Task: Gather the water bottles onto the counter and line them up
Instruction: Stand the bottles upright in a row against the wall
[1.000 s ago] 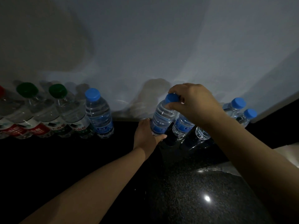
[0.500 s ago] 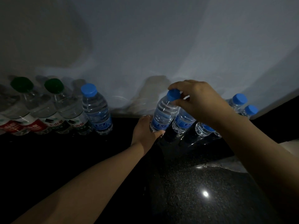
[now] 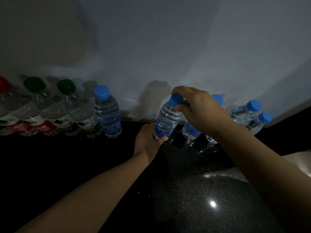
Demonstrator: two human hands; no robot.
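Head view: at frame centre my right hand [image 3: 198, 110] pinches the blue cap [image 3: 176, 100] of a tilted water bottle [image 3: 165, 122], fingers curled round it, while my left hand [image 3: 148, 137] wraps closed about its base on the dark counter [image 3: 67, 162]. Just right, partly hidden behind my right forearm, stand more blue-capped bottles [image 3: 252, 113]. At left, a row along the wall [image 3: 151, 47]: one blue-capped bottle [image 3: 107, 113], two green-capped bottles [image 3: 67, 108], and a red-capped bottle [image 3: 5, 105] at the frame edge.

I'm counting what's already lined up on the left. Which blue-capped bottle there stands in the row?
The blue-capped bottle beside the green-capped bottle; it stands alone, untouched. The other blue-capped ones cluster on the right, one held bottle gripped by both hands.
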